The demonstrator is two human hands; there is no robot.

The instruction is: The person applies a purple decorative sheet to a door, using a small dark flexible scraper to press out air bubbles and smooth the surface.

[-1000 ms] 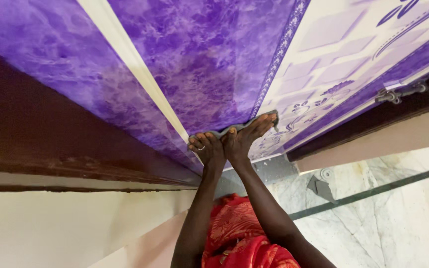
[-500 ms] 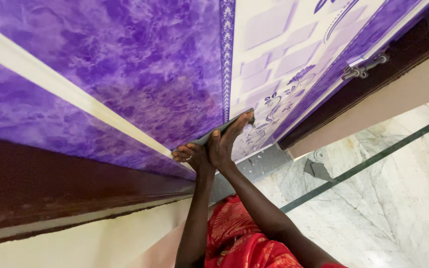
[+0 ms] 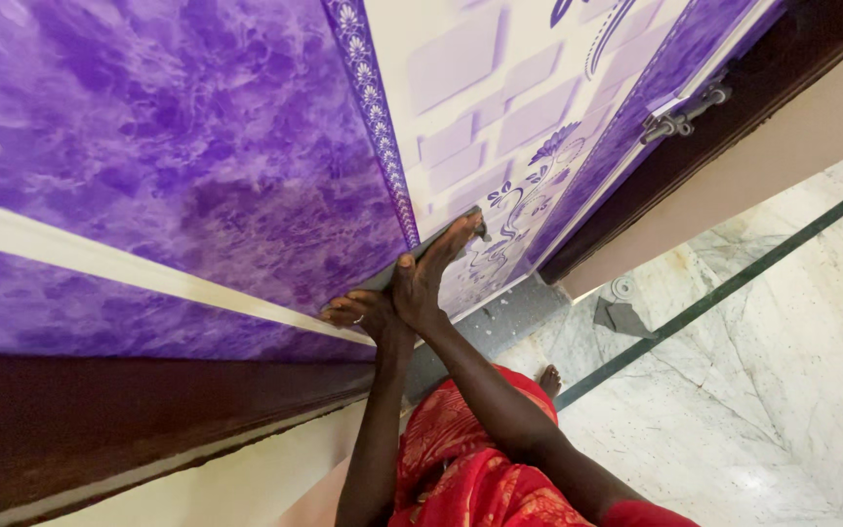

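Purple marbled door point(image 3: 197, 146) under both hands, grey cloth point(image 3: 404, 265) pinned flat near its lower edge beside the cream strip point(image 3: 100, 262): left hand point(image 3: 363, 312) curled with its grip closed on the cloth's near end, right hand point(image 3: 429, 273) spread open, palm and fingers pressing the cloth to the panel rather than clutching it. Best wiped with even pressure, long overlapping strokes, cloth kept flat and clear of the metal latch point(image 3: 680, 115) at far right. Compared with half a second back, both hands slightly further left and lower, a bare foot point(image 3: 548, 379) now showing by the red garment point(image 3: 470, 459).
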